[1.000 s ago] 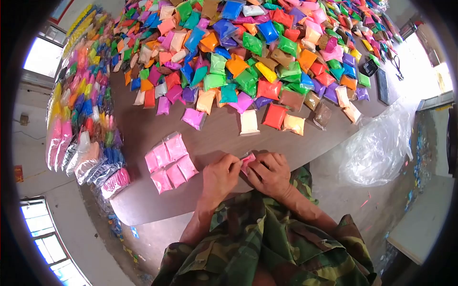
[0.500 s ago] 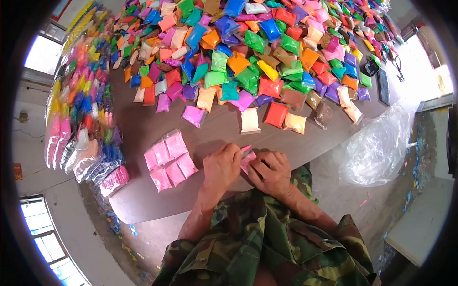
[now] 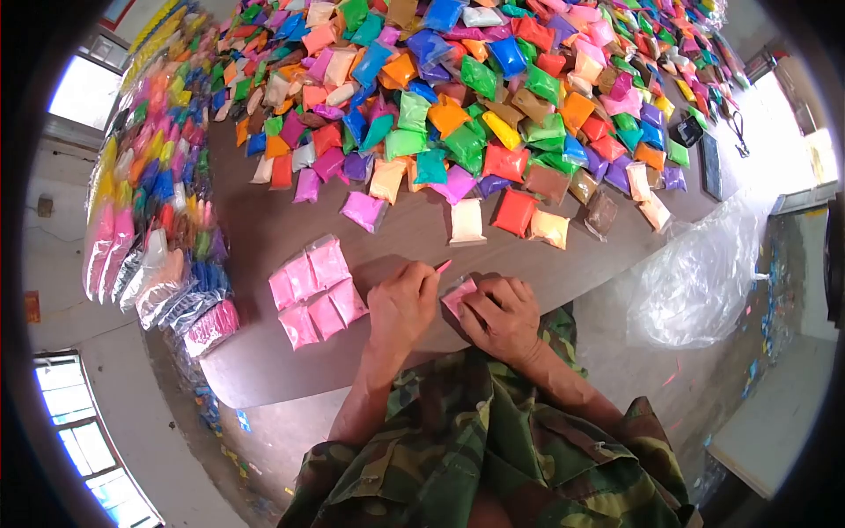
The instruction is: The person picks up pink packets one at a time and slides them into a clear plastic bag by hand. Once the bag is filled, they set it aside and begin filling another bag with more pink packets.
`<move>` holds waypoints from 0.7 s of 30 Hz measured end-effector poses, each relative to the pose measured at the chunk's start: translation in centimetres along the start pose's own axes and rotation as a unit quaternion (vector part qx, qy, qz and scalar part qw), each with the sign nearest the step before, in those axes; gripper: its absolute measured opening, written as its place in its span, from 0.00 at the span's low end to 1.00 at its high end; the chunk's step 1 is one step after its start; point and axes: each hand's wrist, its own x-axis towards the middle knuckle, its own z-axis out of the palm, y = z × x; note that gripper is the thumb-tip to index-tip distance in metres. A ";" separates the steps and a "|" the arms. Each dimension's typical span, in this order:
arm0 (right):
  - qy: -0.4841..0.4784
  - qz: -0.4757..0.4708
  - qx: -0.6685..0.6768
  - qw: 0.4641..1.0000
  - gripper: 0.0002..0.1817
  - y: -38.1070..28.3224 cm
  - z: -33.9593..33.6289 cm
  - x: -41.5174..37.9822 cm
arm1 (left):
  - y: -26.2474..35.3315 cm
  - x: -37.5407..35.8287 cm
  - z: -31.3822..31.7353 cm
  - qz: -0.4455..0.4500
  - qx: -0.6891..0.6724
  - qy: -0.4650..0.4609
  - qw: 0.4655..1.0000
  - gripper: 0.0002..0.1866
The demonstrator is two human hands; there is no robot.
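Observation:
My left hand [image 3: 402, 304] is closed on a small pink piece [image 3: 444, 266], whose thin tip sticks out past the fingers over the table. To its right, my right hand [image 3: 502, 315] holds a pink packet [image 3: 459, 296] by its lower right side, with the packet close to the table top. A gap separates the pink piece from the packet. Left of my hands, several pink packets [image 3: 317, 294] lie together in two rows on the brown table [image 3: 255, 361].
A large heap of coloured packets [image 3: 475, 114] covers the back of the table. Long clear bags of packets [image 3: 163, 211] line the left edge. At the right hang clear plastic bags [image 3: 700, 273], near a dark flat object [image 3: 710, 165] and a black item [image 3: 685, 128].
My left hand has moved slightly left, away from the packet, with the pink piece in its fingers. The gap between my hands has widened. The camera view has shifted a little.

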 end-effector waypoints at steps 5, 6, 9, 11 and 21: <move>-0.006 0.007 0.003 1.000 0.12 0.0 0.0 -0.4 | 1.5 -0.2 0.8 0.052 -0.019 -0.035 0.998 0.05; -0.022 0.010 0.012 1.000 0.13 0.0 -0.3 -0.4 | 1.6 -0.1 0.9 0.047 -0.015 -0.044 0.998 0.05; -0.065 0.016 0.040 0.997 0.15 -0.2 -1.7 0.0 | 0.1 0.7 0.8 0.031 0.027 -0.003 0.999 0.05; -0.086 0.018 0.059 0.994 0.16 -0.1 -2.6 -0.1 | -0.2 0.7 -0.5 0.012 -0.004 0.002 1.000 0.04; -0.073 -0.009 0.053 0.996 0.17 0.7 -1.9 -1.0 | -0.3 -2.5 -0.1 -0.039 -0.036 0.019 0.998 0.04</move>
